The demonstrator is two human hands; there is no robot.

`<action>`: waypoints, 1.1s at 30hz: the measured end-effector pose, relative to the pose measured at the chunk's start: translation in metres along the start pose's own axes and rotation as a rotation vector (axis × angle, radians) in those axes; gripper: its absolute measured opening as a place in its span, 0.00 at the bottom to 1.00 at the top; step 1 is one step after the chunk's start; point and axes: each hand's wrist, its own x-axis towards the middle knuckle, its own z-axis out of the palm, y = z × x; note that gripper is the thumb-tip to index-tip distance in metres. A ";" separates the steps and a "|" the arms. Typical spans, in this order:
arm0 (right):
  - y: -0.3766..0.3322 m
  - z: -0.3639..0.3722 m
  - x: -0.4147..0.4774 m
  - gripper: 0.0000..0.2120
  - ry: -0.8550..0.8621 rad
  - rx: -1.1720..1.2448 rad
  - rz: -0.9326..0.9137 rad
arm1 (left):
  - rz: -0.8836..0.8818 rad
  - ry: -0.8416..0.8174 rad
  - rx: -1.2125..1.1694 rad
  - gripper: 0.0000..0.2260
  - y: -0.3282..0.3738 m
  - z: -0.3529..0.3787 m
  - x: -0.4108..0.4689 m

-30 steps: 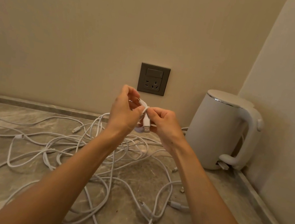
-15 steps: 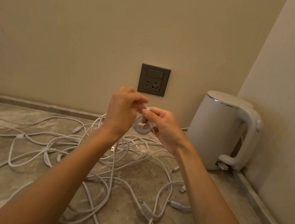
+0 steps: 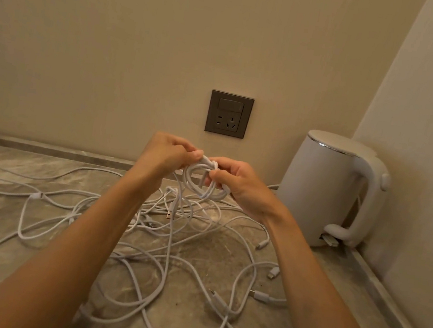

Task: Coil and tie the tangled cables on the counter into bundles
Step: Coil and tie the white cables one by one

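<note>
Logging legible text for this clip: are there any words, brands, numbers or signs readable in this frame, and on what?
None can be read.
wall socket: a switch and pin holes only, no lettering visible.
white kettle: plain body and lid, no brand visible from this side.
white cable coil: no markings visible.
loose cables: the plugs are too small to show any print.

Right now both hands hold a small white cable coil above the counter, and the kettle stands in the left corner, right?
No: the head view shows the kettle in the right corner. The left hand and right hand do hold the coil above the counter.
</note>
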 end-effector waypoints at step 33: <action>-0.001 -0.008 0.001 0.07 0.294 0.141 0.075 | 0.230 -0.045 0.342 0.05 -0.003 0.009 0.002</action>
